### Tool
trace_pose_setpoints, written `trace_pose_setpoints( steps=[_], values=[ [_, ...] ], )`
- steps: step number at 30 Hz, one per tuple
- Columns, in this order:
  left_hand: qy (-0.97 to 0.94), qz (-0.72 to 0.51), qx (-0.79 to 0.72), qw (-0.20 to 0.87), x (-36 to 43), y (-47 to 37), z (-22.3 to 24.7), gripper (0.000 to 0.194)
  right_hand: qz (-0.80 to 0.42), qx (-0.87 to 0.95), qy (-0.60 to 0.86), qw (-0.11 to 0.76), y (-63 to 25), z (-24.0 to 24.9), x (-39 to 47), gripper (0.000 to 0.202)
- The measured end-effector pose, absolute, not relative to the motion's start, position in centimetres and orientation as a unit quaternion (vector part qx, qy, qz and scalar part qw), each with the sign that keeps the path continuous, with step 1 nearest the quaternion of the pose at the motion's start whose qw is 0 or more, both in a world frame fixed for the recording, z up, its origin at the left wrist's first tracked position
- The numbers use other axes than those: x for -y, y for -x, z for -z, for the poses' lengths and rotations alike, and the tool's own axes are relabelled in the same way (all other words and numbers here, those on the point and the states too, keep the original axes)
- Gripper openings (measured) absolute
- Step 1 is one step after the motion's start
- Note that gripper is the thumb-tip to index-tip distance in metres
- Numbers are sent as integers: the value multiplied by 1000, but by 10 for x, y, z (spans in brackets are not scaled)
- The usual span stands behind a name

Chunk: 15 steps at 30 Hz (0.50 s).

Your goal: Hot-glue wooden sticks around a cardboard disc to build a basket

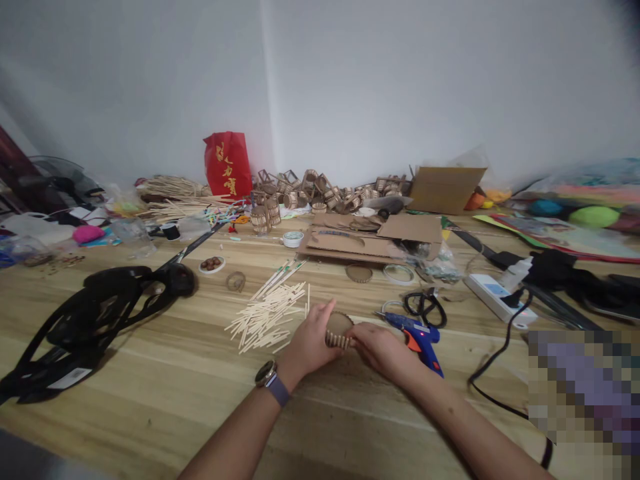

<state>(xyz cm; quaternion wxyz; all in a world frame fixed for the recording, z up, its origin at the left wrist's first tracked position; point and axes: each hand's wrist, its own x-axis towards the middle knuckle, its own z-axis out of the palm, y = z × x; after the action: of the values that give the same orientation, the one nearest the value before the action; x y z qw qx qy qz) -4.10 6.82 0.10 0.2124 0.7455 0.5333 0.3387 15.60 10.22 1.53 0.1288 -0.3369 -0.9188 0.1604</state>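
Between my hands is a small round cardboard piece (pixel 340 325) with short wooden stick pieces along its near edge. My left hand (pixel 313 340) holds it from the left, the thumb raised by its rim and the fingers below. At the right edge, the fingers of my right hand (pixel 377 347) are pressed together against the stick pieces. Cut wooden sticks (pixel 270 317) lie in a loose pile left of my left hand. A blue glue gun (pixel 417 337) with a small red light lies just right of my right hand.
Cardboard sheets (pixel 350 245) and many small stick baskets (pixel 320 190) lie farther back, near a red bag (pixel 227 165). A black strapped object (pixel 90 320) lies left. At right are a white power strip (pixel 500 300) and its black cable.
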Motion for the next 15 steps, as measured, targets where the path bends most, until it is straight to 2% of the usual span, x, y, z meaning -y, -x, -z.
trace_pose_setpoints(
  steps=[6, 15],
  values=[
    [-746, -334, -535, 211, -68, 41, -1, 99, -163, 918, 337, 129, -155, -16, -102, 24],
    [-757, -325, -529, 202, -66, 42, -5, 90, -177, 922, 314, 141, -155, -26, -100, 23]
  ],
)
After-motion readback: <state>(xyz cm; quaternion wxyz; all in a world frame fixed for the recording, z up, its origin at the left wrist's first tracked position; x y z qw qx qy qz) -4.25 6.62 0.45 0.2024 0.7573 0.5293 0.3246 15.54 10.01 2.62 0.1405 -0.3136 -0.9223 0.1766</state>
